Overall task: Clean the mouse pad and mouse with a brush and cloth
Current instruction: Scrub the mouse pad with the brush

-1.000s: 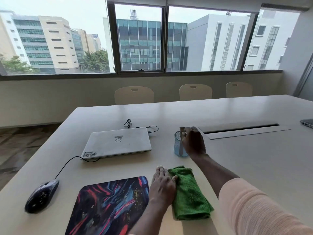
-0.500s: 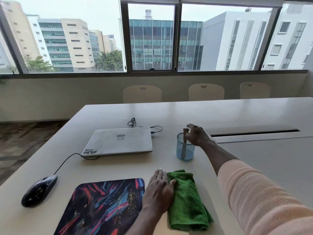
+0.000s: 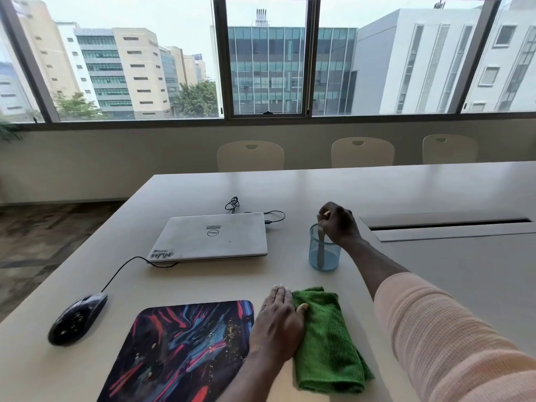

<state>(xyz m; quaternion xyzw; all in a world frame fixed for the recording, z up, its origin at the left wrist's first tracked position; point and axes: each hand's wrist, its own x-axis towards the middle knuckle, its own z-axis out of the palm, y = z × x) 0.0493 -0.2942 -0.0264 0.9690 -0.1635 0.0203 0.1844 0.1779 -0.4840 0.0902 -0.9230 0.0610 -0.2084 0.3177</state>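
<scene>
A colourful mouse pad (image 3: 179,349) lies at the near edge of the table. A black wired mouse (image 3: 77,319) sits to its left. A folded green cloth (image 3: 327,340) lies to the pad's right. My left hand (image 3: 278,323) rests flat between the pad and the cloth, its thumb on the cloth's edge. Further back stands a blue mesh cup (image 3: 324,248) with a pale brush (image 3: 320,245) upright in it. My right hand (image 3: 338,223) is over the cup's rim, fingers closed round the brush's top end.
A closed white laptop (image 3: 211,236) with a cable lies behind the pad. A long cable slot (image 3: 446,226) is set into the white table (image 3: 435,285) at the right. Three pale chairs (image 3: 251,155) stand along the far side under the windows.
My right hand has shifted from beside the cup to above its rim and closed on the brush's top. The left hand stays on the table by the cloth. The view has tilted slightly.
</scene>
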